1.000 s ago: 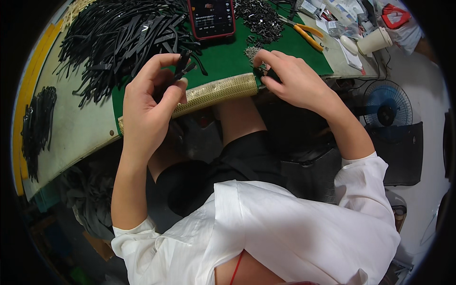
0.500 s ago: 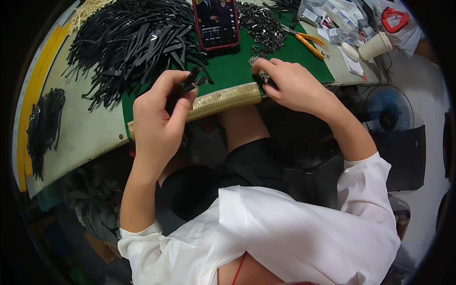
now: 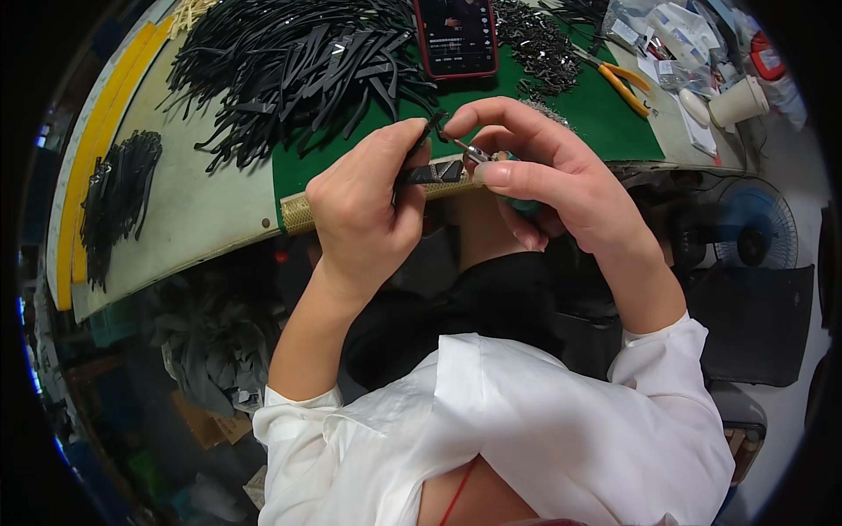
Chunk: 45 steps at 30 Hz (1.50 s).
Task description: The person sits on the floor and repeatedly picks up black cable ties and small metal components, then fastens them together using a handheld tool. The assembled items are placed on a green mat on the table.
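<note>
Landmark: green mat (image 3: 614, 131). Left hand (image 3: 364, 188) is gripping black pieces (image 3: 430, 173) above the mat's front edge, the fingers curling closed around them. Right hand (image 3: 570, 184) is pinching a teal-handled tool (image 3: 524, 207) between thumb and fingers, just beside the left hand; its metal shaft is pointing at the upper black piece, but whether the tip is touching cannot be told.

Surroundings: a large heap of black strips (image 3: 307, 79) is spreading over the mat's left part and past its left side. A phone in a red case (image 3: 456, 39) is lying on the mat's far part, beyond the hands. Right of it, a pile of small dark parts (image 3: 539, 53) is covering the felt; a small silvery pile (image 3: 545, 112) is showing partly behind the right hand. Orange-handled pliers (image 3: 627, 83) are lying near the mat's right side. Farther right, off the mat, a pale cup (image 3: 739, 105) is sitting near plastic bags (image 3: 675, 35).

Edges: gold mesh trim (image 3: 298, 213) is running along the mat's front. Bare felt is showing between heap and phone, and right of the right hand; bare tabletop (image 3: 219, 193) is extending left of the mat.
</note>
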Motion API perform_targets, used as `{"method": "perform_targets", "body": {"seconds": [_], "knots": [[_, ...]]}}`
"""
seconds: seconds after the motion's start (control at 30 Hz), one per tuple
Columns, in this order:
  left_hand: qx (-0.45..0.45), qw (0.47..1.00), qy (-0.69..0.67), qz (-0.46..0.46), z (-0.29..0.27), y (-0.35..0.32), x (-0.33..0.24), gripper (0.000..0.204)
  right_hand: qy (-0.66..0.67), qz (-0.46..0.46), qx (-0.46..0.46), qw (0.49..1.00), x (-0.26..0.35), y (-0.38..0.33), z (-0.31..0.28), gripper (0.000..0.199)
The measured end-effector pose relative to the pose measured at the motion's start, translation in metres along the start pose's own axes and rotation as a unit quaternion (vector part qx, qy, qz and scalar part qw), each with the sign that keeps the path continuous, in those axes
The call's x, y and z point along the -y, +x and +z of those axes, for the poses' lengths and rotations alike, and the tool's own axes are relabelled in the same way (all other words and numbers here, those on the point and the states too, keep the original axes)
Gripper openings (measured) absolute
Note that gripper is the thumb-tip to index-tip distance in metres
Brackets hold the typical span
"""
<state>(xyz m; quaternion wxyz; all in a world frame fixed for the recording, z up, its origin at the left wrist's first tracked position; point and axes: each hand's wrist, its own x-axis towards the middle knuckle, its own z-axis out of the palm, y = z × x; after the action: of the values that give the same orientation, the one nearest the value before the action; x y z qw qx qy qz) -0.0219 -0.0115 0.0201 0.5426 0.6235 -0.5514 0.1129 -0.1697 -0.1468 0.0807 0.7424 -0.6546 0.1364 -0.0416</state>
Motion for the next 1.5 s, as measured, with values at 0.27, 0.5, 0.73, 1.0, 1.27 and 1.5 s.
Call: {"method": "perform_targets", "body": {"seconds": [0.27, 0.5, 0.73, 1.0, 1.27, 1.5], "knots": [[-0.024, 1.000, -0.016, -0.001, 0.005, 0.000, 0.004, 0.040, 0.065, 0.021, -0.007, 0.998, -0.008, 0.006, 0.004, 0.035], [-0.010, 0.999, 0.029, 0.009, 0.002, 0.002, 0.000, 0.041, 0.105, 0.034, -0.023, 0.994, -0.010, 0.006, 0.010, 0.031], [0.014, 0.995, 0.087, 0.057, 0.000, -0.001, 0.008, 0.037, -0.120, -0.099, -0.116, 0.981, -0.031, 0.011, 0.018, 0.025], [0.052, 0.955, 0.293, -0.008, -0.014, 0.017, 0.009, 0.031, -0.519, -0.256, -0.220, 0.785, -0.051, 0.023, 0.024, 0.051], [0.102, 0.865, 0.480, -0.110, -0.060, 0.099, 0.127, 0.023, -0.465, -0.171, -0.198, 0.846, -0.056, 0.004, -0.005, 0.050], [0.156, 0.844, 0.477, -0.190, -0.070, 0.109, 0.142, 0.033, -0.475, -0.119, -0.248, 0.836, -0.039, -0.013, -0.056, 0.040]]}}
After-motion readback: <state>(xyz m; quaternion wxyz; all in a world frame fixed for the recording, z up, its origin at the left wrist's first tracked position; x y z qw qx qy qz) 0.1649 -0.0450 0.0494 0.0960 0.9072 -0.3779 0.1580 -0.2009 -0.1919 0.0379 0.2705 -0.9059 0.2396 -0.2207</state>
